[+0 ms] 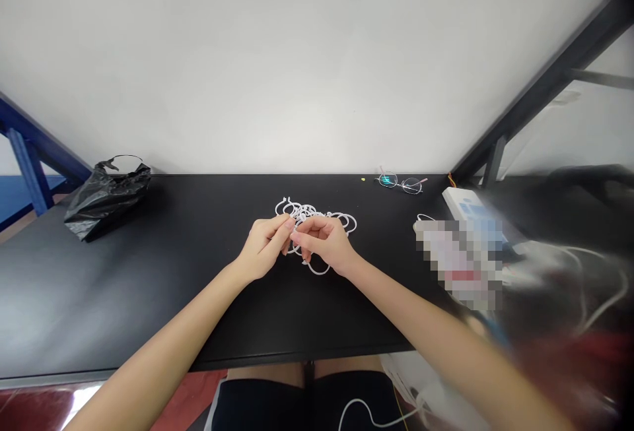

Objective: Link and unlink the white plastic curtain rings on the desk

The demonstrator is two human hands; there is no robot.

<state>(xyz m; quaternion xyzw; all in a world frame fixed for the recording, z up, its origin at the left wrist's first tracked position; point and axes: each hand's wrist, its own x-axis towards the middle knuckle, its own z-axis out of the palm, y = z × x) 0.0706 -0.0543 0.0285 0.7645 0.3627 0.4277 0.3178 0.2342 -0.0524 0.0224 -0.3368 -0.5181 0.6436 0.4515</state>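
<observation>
A loose pile of white open rings point(349, 220), resembling plastic curtain rings, lies on the black table point(198, 312) in front of me. Over the pile, my left hand point(265, 246) is closed in a pinch, thumb against forefinger. My right hand point(331, 243) pinches too, its thumb and forefinger almost meeting the left fingertips. A small white ring point(300, 218) shows between the two hands, and both seem to grip it. My fingers hide part of it. One more ring point(318, 272) sticks out below my right hand.
A black plastic bag point(111, 197) stands at the back left. Eyeglasses point(400, 182) lie at the back right, near a tiny yellow-green bit point(363, 179). Further right are a white box point(465, 203), a blurred package and cables. Slanted metal frames point(539, 81) flank the table.
</observation>
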